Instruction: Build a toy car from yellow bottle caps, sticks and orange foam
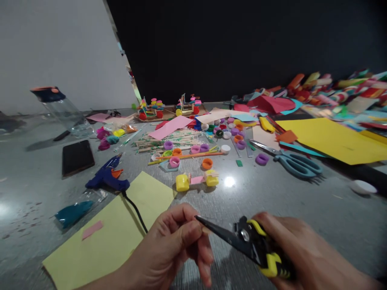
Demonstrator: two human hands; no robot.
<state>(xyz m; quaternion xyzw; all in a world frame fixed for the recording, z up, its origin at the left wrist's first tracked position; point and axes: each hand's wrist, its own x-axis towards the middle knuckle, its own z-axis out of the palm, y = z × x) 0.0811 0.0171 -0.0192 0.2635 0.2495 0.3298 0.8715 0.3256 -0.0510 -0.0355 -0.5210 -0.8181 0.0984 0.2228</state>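
My right hand [290,245] is wrapped around black-and-yellow snips [238,237], whose long dark tips point left. Those tips reach the fingertips of my left hand [184,237]. My left thumb and forefinger are pinched together on a small pale piece [206,230], mostly hidden by the fingers; its kind is unclear. Just beyond my hands sits a small assembly of yellow caps [182,183] joined by sticks and a pink strip [197,180]. A pale yellow sheet [121,225] lies left of my left hand, with a pink paper scrap [92,230] on it.
A blue glue gun [107,175] with a black cord [136,211] lies at left, near a phone [78,158] and clear bottle [69,114]. Bottle caps [207,163] and wooden sticks [175,139] spread across the middle. Blue-handled scissors [298,163] and yellow paper [338,137] lie right.
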